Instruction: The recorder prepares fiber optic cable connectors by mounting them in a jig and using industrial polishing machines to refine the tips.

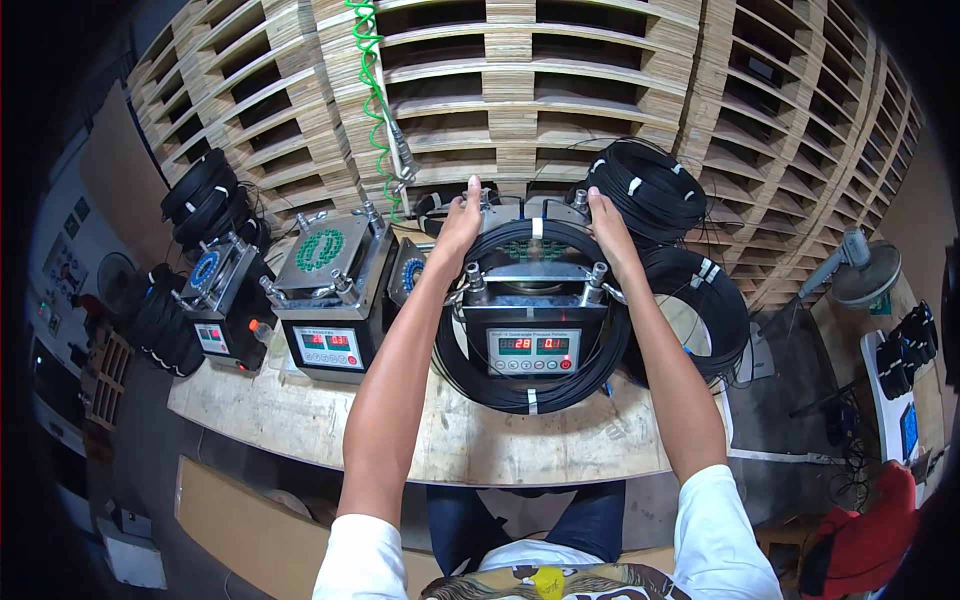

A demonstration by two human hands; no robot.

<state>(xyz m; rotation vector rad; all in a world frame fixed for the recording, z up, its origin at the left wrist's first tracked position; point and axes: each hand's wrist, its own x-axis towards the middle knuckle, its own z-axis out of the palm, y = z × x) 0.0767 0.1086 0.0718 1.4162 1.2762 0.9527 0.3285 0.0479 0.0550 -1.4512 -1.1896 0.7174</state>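
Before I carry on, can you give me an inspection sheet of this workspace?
Surface: pale worktop, dark marks showing.
Job's things: black cable coil with white ties; a machine with lit red digits shows through its ring.
Clutter: orange-capped bottle beside another machine on the left; more black coils on the right.
Hands: left hand and right hand at the coil's upper left and right; grip unclear, fingers partly hidden.
Cables: green spiral hose hanging behind the machines; thin black strands loose at right.
Surroundings: stacked pallets behind, fan at right.
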